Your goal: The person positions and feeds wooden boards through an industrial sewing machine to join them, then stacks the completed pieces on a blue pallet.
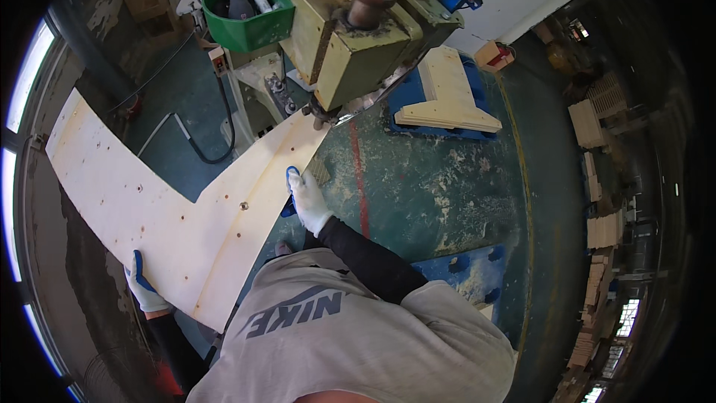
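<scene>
A large L-shaped plywood panel point(195, 235), pale and dotted with small holes, spans the space in front of me. My left hand point(145, 283), in a white and blue glove, grips its near left edge with the thumb on top. On the panel's right edge, my gloved right hand point(307, 200) closes with its thumb over the top face; its other fingers are hidden below. The far tip of the panel lies under the head of a green machine point(358, 67), beside a small metal fitting point(319, 116).
A green bin point(250, 26) with a dark-handled tool and a white tube hangs on the machine. Stacked L-shaped panels point(447, 97) rest on a blue pallet point(477, 78) beyond. Another blue pallet point(477, 265) lies right of me. Stacked wood point(604, 231) lines the far right.
</scene>
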`<state>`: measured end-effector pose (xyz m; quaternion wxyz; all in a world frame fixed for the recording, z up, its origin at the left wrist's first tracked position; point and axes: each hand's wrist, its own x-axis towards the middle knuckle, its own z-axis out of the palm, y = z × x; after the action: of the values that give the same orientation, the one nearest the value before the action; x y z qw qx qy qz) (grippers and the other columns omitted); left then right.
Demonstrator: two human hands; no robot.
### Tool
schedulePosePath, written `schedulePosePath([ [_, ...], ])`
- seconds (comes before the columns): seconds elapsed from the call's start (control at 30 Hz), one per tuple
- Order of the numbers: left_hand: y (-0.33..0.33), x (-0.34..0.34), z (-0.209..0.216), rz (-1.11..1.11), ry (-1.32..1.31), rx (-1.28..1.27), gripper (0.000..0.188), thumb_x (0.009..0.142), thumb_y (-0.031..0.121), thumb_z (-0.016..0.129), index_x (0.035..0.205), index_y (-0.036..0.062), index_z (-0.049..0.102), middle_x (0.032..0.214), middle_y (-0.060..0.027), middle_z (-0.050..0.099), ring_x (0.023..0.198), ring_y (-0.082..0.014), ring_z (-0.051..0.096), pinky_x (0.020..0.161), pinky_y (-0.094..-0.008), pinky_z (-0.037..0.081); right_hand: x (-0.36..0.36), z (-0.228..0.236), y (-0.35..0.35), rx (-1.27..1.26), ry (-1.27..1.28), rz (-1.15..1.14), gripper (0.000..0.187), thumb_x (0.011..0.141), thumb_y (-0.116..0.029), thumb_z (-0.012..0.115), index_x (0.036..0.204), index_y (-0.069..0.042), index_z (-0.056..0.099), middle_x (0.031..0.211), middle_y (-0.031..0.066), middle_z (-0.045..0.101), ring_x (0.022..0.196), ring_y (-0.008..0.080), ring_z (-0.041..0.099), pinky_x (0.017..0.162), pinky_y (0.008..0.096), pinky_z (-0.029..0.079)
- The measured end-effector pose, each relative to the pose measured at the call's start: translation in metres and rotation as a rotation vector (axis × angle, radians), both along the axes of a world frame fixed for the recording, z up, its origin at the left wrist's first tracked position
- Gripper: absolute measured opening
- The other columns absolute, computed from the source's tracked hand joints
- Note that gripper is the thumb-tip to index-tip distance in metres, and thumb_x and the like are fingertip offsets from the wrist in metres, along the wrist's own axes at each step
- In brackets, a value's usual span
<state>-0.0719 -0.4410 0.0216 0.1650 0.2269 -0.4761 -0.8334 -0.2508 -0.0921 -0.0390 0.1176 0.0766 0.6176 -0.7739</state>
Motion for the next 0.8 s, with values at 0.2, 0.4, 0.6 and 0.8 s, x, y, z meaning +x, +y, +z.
schedulePosePath([
  [0.2, -0.004, 0.007, -0.014, -0.005, -0.047, 0.126, 0.058, 0.101, 0.025, 0.056, 0.149, -0.0004, 0.037, 0.142, -0.0212, 0.052, 0.123, -0.0349, 0.058, 0.104, -0.0456, 0.05, -0.011, 0.009, 0.003, -0.046, 0.053, -0.001, 0.019, 0.104, -0.025, 0.051, 0.105, -0.006, 0.055, 0.083, -0.0033, 0.05, 0.073, 0.0065, 0.045, 0.069, 0.0247, 0.04],
  [0.4, 0.047, 0.018, -0.003, -0.05, -0.197, 0.287, 0.065, 0.099, 0.04, 0.054, 0.148, -0.0018, 0.04, 0.143, -0.0216, 0.052, 0.122, -0.0362, 0.058, 0.105, -0.0473, 0.047, -0.018, 0.052, 0.015, -0.215, -0.017, 0.134, 0.034, 0.102, -0.026, 0.057, 0.122, 0.001, 0.057, 0.109, 0.0035, 0.062, 0.099, 0.0085, 0.054, 0.089, 0.0268, 0.045],
  [0.6, 0.116, 0.017, -0.015, -0.028, -0.36, 0.182, 0.07, 0.098, 0.042, 0.056, 0.147, -0.0042, 0.038, 0.142, -0.0229, 0.051, 0.122, -0.038, 0.056, 0.105, -0.0488, 0.045, -0.002, 0.053, 0.044, -0.125, 0.104, 0.195, 0.036, 0.102, -0.026, 0.056, 0.124, 0.002, 0.056, 0.104, 0.0035, 0.063, 0.097, 0.0093, 0.055, 0.089, 0.0293, 0.046],
  [0.8, 0.194, 0.043, -0.013, 0.047, -0.502, 0.077, 0.074, 0.097, 0.044, 0.059, 0.147, -0.0066, 0.037, 0.141, -0.0243, 0.05, 0.121, -0.0398, 0.055, 0.105, -0.0504, 0.043, 0.049, 0.036, 0.096, -0.131, 0.046, 0.403, 0.046, 0.101, -0.03, 0.057, 0.134, 0.001, 0.052, 0.121, 0.014, 0.064, 0.108, 0.0191, 0.059, 0.098, 0.0342, 0.045],
])
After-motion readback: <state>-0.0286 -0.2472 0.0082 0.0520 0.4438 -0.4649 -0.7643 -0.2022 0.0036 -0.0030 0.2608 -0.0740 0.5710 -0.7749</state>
